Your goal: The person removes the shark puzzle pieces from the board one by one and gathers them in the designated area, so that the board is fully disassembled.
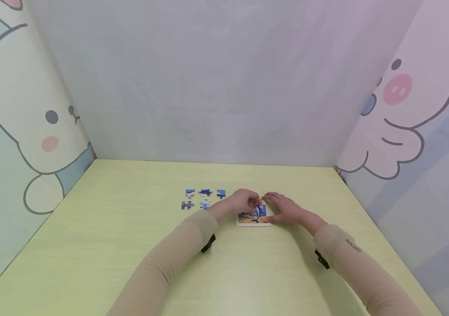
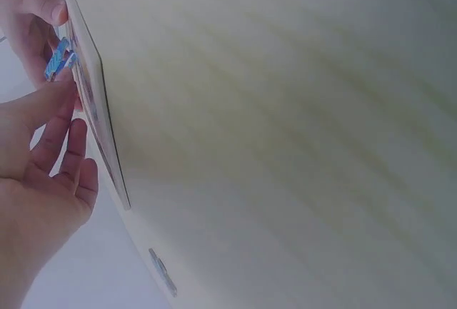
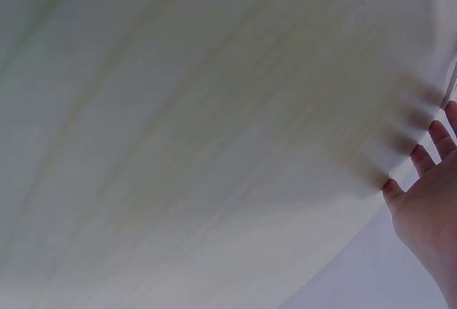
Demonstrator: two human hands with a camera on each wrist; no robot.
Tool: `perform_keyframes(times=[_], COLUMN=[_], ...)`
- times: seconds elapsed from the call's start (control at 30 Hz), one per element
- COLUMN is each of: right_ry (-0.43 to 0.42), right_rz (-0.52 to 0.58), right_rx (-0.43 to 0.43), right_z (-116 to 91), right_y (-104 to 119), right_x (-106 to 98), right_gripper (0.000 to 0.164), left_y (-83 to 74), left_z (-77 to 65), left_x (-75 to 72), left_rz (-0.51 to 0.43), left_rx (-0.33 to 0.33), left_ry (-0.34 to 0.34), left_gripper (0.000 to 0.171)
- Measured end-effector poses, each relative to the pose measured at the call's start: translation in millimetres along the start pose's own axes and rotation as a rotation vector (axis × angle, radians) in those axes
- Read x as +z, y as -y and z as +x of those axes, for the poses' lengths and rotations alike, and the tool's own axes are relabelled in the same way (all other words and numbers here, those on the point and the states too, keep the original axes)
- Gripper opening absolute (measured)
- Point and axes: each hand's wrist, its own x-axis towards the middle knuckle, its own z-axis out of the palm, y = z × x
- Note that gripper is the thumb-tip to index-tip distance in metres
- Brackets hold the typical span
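My left hand (image 1: 243,201) pinches a blue jigsaw piece (image 2: 58,59) between thumb and fingertips, tilted up over the puzzle tray (image 1: 253,225). A picture of blue and yellow pieces (image 1: 247,218) fills the near part of that white-rimmed tray; its far part is hidden behind my left hand. At the tray's right side is my right hand (image 1: 285,210), fingers spread, with its thumb on the near right part and the other fingertips by the far right corner. In the right wrist view, only some of its fingers (image 3: 423,159) show, tips down at the table.
Several loose jigsaw pieces (image 1: 205,192) lie in two rows on the table left of the tray, partly behind my left forearm. The pale yellow-green table (image 1: 130,210) ends at a grey back wall (image 1: 216,109) and side panels with cartoon animals.
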Motion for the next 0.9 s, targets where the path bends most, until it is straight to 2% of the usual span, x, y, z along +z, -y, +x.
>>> perform_keyframes(times=[0.13, 0.4, 0.63, 0.9], right_ry=[-0.003, 0.0, -0.009, 0.028], right_rz=[0.004, 0.007, -0.006, -0.007], right_rx=[-0.001, 0.003, -0.007, 0.044], right_z=[0, -1, -1, 0], right_y=[1, 3, 3, 2], right_x=[0, -1, 0, -1], right_gripper=[0.077, 0.078, 0.08, 0.082], left_y=[0.6, -3.3, -10.4, -5.5], left_z=[1.0, -3.7, -15.8, -23.8], left_x=[0.3, -2.6, -19.7, -37.5], left_rz=[-0.007, 0.012, 0.003, 0.003], left_rx=[0.026, 0.023, 0.036, 0.065], left_ry=[0.002, -0.012, -0.023, -0.043], left_gripper=[0.025, 0.025, 0.025, 0.023])
